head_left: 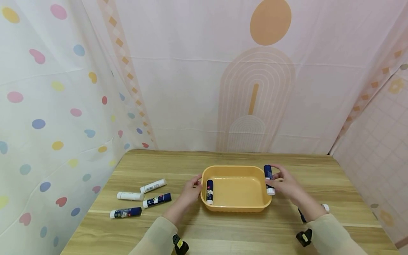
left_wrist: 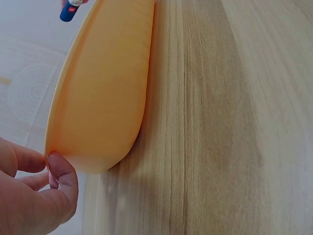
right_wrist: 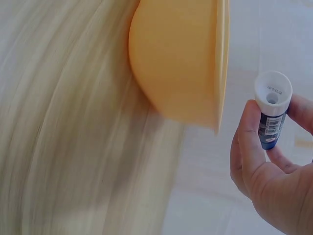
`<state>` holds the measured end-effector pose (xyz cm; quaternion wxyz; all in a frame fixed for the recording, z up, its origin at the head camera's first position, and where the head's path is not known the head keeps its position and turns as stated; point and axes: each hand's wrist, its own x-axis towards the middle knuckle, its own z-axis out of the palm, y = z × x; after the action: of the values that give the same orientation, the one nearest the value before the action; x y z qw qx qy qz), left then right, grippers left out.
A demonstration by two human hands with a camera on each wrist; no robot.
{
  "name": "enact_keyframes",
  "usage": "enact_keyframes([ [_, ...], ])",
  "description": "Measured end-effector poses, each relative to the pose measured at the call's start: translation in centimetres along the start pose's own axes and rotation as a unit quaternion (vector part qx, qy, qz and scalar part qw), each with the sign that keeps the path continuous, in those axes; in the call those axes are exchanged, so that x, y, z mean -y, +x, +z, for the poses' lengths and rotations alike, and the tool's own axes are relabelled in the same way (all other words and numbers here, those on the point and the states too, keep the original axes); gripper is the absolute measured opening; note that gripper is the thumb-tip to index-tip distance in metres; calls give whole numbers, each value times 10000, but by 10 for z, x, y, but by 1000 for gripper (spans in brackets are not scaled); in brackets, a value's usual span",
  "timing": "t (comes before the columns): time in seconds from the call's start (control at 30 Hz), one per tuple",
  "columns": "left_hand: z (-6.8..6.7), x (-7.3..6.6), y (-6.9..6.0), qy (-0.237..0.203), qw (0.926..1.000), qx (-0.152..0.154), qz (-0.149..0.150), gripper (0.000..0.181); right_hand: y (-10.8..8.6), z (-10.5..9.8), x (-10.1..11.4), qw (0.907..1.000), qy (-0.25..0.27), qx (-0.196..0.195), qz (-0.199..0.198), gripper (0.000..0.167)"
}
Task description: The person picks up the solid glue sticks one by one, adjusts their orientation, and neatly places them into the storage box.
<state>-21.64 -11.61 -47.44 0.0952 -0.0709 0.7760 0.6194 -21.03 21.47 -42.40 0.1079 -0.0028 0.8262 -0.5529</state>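
A yellow plastic basin (head_left: 236,209) sits on the wooden table. My left hand (head_left: 191,193) pinches its left rim between thumb and fingers, as the left wrist view shows closely (left_wrist: 36,188). In my right hand (head_left: 283,182) is a dark blue glue stick (head_left: 268,173) with a white end, held by thumb and fingers at the basin's right rim. The right wrist view shows the white end of this glue stick (right_wrist: 274,93) facing the camera, apart from the basin wall (right_wrist: 176,63). Another blue glue stick (head_left: 209,191) lies inside the basin, along its left wall.
Left of the basin lie two white glue sticks (head_left: 153,185) (head_left: 130,196) and two blue ones (head_left: 157,200) (head_left: 125,213). A dark blue thing (head_left: 302,215) is mostly hidden under my right forearm. Patterned curtains (head_left: 178,88) hang behind and beside the table.
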Motion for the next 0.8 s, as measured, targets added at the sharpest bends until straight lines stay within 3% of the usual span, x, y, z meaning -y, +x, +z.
enact_keyframes([
  [0.57,-1,3,2,-79,9999,43,93,45,20,68,10,9987,362,338,-136,63],
  [0.8,-2,2,2,-40,9999,89,91,46,29,101,17,9995,181,196,182,61],
])
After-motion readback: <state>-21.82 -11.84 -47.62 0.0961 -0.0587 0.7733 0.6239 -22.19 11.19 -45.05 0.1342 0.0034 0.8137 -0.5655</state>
